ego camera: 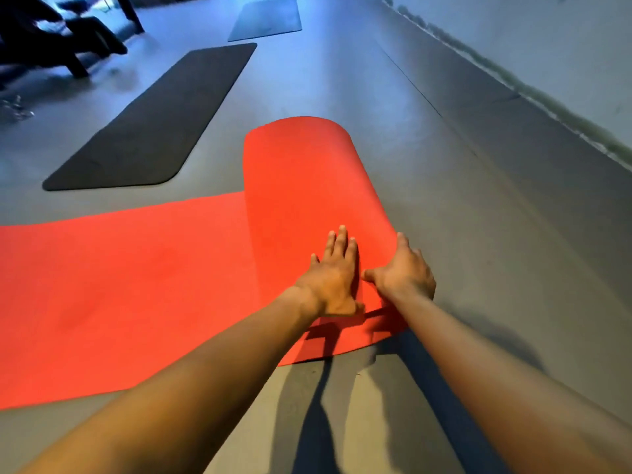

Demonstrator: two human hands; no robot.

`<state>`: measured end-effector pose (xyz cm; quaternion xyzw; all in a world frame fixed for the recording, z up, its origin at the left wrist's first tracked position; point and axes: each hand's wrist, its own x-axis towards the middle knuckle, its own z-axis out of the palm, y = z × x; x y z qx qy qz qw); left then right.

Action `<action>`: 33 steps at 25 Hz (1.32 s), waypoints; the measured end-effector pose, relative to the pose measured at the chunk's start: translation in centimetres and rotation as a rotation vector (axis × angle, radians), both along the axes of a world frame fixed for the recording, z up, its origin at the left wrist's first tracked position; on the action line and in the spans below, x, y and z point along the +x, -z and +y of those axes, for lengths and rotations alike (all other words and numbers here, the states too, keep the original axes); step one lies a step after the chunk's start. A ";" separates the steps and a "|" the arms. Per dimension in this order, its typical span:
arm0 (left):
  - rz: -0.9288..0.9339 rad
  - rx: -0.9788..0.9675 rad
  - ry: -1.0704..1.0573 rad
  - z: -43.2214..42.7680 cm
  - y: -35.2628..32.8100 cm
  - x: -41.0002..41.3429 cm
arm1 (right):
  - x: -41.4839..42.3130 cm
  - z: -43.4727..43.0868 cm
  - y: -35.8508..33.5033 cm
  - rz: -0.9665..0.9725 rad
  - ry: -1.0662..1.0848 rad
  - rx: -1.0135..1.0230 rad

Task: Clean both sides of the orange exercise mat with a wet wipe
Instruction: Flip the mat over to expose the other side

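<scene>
An orange foam exercise mat lies on the smooth grey floor, stretching off to the person's left, well out from the pale wall that runs along the floor's right edge. The mat's right-hand end is turned up and over into a broad, rounded fold that curves back onto the flat part. Both bare arms reach forward to the near end of that fold. The left hand lies flat on top of the folded layer, fingers straight and close together, palm pressing down. Just beside it, the right hand holds the outer curve of the fold, thumb laid on the upper surface towards the left hand and the other fingers bent down over the rounded side. The arms throw dark shadows across the mat's near edge and the floor below it. Farther back, a black rectangular mat lies flat on the floor, apart from the orange one, and beyond it a bluish-grey mat. Dark-framed furniture stands at the floor's far left corner.
</scene>
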<state>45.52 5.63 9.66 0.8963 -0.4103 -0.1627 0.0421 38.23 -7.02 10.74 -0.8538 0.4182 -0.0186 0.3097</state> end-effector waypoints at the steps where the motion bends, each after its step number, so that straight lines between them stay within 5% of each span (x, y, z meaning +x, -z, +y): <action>1: -0.034 -0.033 0.033 -0.2 -0.2 -0.4 | 0.5 -0.1 -0.7 -0.021 -0.026 -0.062; 5: -0.194 -0.283 0.027 -1.1 -1.5 -0.7 | 1.8 0.2 -4.0 -0.176 -0.149 -0.323; 7: -0.210 -0.342 -0.026 -1.5 -2.3 -0.3 | 2.3 -0.7 -5.1 -0.235 -0.192 -0.295; 13: -0.077 -0.384 -0.249 -1.0 -3.3 3.1 | 2.3 -2.0 -2.1 -0.579 0.008 0.539; 19: 0.083 -0.640 -0.494 -0.4 -5.4 4.1 | 0.4 0.9 6.0 -0.063 -0.132 0.439; 22: 0.107 -0.724 -0.512 -0.5 -6.3 4.3 | -0.4 3.5 3.9 0.080 -0.037 0.810; 24: 0.110 -0.727 -0.504 -0.2 -6.4 3.8 | 0.2 5.0 2.3 -0.005 0.064 1.184; 27: 0.074 -0.728 -0.465 0.4 -6.5 3.7 | 2.5 4.7 1.5 -0.435 0.420 1.514; 29: 0.000 -0.699 -0.451 1.4 -6.6 4.3 | 3.5 2.1 1.4 -0.639 0.544 1.321; 33: -0.156 -0.569 -0.386 4.6 -6.0 5.9 | 2.3 -4.6 -1.3 -0.678 0.391 0.351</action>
